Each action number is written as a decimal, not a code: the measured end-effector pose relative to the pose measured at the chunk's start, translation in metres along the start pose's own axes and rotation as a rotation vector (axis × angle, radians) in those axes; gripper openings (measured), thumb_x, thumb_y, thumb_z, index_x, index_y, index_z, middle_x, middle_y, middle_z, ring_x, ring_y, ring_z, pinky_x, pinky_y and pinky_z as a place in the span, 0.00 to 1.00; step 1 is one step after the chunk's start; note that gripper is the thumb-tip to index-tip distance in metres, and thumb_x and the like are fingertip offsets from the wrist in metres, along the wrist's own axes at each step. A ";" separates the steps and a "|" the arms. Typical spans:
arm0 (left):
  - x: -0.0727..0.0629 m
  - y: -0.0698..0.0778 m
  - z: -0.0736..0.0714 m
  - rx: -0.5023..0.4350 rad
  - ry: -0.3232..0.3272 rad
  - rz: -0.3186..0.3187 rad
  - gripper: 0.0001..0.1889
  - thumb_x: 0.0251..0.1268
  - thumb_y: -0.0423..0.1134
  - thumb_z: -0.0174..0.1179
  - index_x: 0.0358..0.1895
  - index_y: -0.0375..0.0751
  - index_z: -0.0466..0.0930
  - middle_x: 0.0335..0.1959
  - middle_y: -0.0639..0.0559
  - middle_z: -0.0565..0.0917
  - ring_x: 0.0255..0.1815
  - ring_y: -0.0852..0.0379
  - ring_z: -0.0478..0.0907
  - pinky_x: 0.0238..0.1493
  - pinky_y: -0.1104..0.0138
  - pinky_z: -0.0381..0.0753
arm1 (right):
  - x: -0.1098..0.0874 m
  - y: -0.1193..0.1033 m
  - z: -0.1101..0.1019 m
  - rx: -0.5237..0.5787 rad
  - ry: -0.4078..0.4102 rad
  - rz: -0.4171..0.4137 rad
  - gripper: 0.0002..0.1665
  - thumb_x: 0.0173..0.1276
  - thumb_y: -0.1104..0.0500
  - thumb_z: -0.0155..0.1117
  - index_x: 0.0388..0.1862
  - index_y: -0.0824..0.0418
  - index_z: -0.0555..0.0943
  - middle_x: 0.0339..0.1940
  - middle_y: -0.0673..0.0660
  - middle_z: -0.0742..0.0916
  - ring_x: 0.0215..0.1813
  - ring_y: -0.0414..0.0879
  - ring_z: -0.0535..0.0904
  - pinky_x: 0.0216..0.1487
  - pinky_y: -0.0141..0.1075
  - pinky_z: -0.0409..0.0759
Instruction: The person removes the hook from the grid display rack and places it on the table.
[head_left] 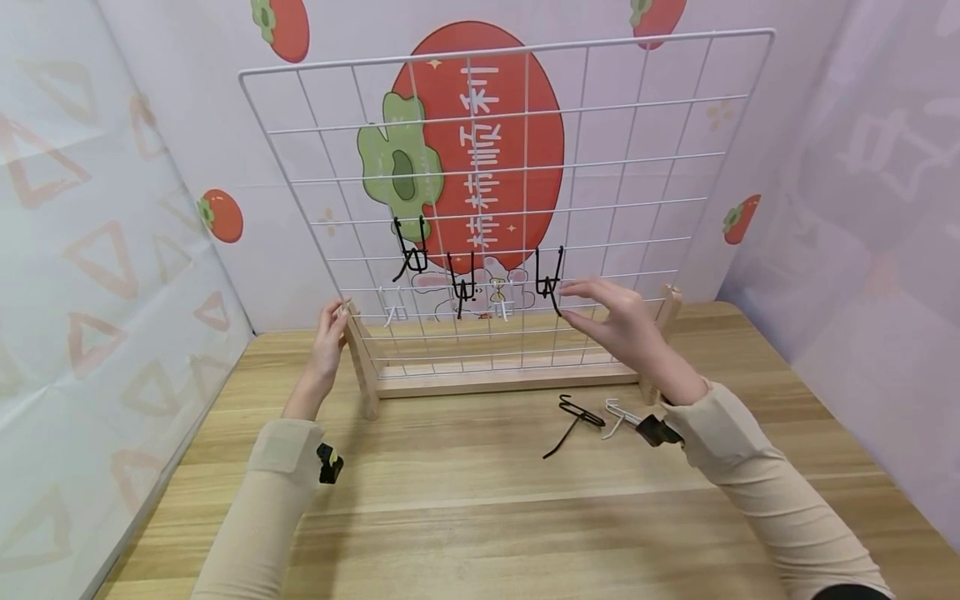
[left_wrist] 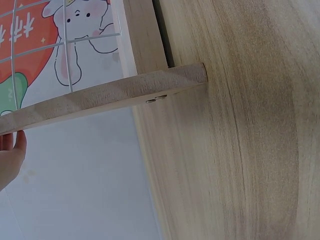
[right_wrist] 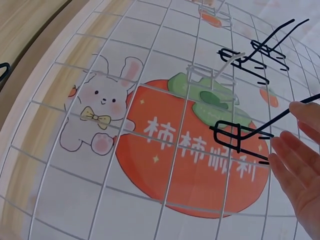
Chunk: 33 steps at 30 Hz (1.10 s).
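Note:
A white wire grid panel (head_left: pixel 510 52) stands upright in a wooden stand (head_left: pixel 510 382). My left hand (head_left: pixel 327 343) grips the stand's left post (left_wrist: pixel 100 97) near its top, fingers curled round it. On the panel's right half hangs a black wire hook (head_left: pixel 548 286). My right hand (head_left: pixel 624 321) is at this hook, thumb by its projecting arm and fingers extended beside its upper prongs (right_wrist: pixel 255 132); thumb and fingers are spread apart. Further left hang two more black hooks (head_left: pixel 462 289) (head_left: pixel 412 257) and two white hooks (head_left: pixel 395 313) (head_left: pixel 502 308).
On the wooden table (head_left: pixel 450 517), in front of the stand's right side, lie a loose black hook (head_left: pixel 579 412) and a white hook (head_left: pixel 617 414), the latter partly behind the right wrist's black camera (head_left: pixel 658 430). A persimmon-printed backdrop (head_left: pixel 495 167) rises behind the panel.

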<state>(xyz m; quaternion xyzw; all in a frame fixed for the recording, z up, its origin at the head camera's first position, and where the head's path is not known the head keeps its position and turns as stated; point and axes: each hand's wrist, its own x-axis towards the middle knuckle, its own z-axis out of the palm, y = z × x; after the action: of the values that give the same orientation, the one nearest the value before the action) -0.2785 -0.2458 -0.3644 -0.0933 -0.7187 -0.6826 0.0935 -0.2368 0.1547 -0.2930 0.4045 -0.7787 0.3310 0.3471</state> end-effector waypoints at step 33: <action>-0.011 0.026 0.012 -0.016 0.021 -0.053 0.19 0.71 0.37 0.31 0.61 0.33 0.47 0.50 0.58 0.59 0.62 0.48 0.50 0.65 0.54 0.43 | 0.011 -0.003 0.011 0.041 0.145 -0.097 0.14 0.45 0.80 0.63 0.32 0.71 0.79 0.32 0.61 0.84 0.37 0.51 0.80 0.45 0.27 0.74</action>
<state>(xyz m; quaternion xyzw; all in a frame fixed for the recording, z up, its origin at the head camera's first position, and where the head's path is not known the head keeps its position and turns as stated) -0.2608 -0.2324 -0.3427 -0.0679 -0.7143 -0.6917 0.0823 -0.2418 0.1402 -0.2891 0.4237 -0.7243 0.3579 0.4096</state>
